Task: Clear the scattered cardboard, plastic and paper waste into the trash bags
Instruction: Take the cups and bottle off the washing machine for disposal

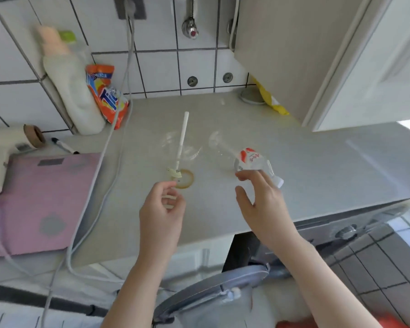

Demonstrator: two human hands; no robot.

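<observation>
A clear plastic cup (175, 150) with a white straw (183, 136) and brown residue at its bottom stands on the grey countertop (317, 166). My left hand (161, 216) is just in front of it, with loosely curled fingertips at the cup's base; no firm grip shows. A clear, crumpled plastic bottle (249, 158) with a red-and-white label and a white cap lies to the right of the cup. My right hand (263, 204) hovers over the bottle's near end with fingers spread, the fingertips touching the label.
A white detergent bottle (74, 91) and an orange detergent bag (107, 93) stand by the tiled wall. A pink scale (38, 200), a hair dryer (3, 150) and its cables lie on the left. A yellow packet (270, 98) sits beside the cabinet. The washing machine door (211, 290) hangs open below.
</observation>
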